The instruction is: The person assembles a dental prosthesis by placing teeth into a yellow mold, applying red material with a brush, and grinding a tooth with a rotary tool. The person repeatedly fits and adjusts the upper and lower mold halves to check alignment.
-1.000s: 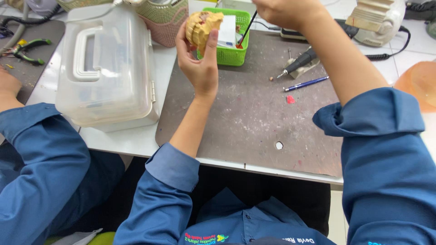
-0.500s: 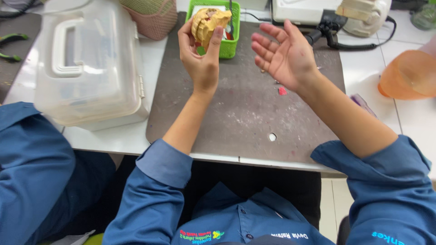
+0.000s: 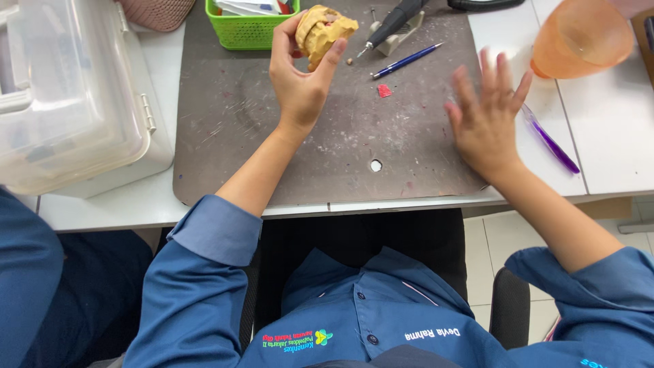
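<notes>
- At the far left I see one clear plastic storage box [image 3: 68, 95] with a hinged lid, sitting on the white tabletop [image 3: 109, 204]; beside me there is a blue sleeve [image 3: 27, 286] that belongs to another person.
- One dark grey work mat [image 3: 272, 136] covers the middle of the tabletop, with one green basket [image 3: 248, 31] at its far edge.
- My left hand [image 3: 300, 82] is raised above the mat and closed around one yellow dental cast [image 3: 327, 31], thumb on one side and fingers on the other.
- I judge the cast to be stiff, stone-like, fairly weighty for its size and brittle; the tooth ridges would chip if knocked. I would take it by the broad flat base sides, as it is held now, not by the teeth.
- Past it lie one dark rotary handpiece [image 3: 398, 20] on its small stand, one blue pen [image 3: 407, 60] and one red scrap [image 3: 384, 90].
- My right hand [image 3: 487, 116] is empty, fingers spread wide, hovering over the mat's right edge; it looks blurred.
- One purple pen [image 3: 552, 146] lies just beside that hand on the white tabletop.
- One translucent orange bowl [image 3: 582, 37] stands at the far right.
</notes>
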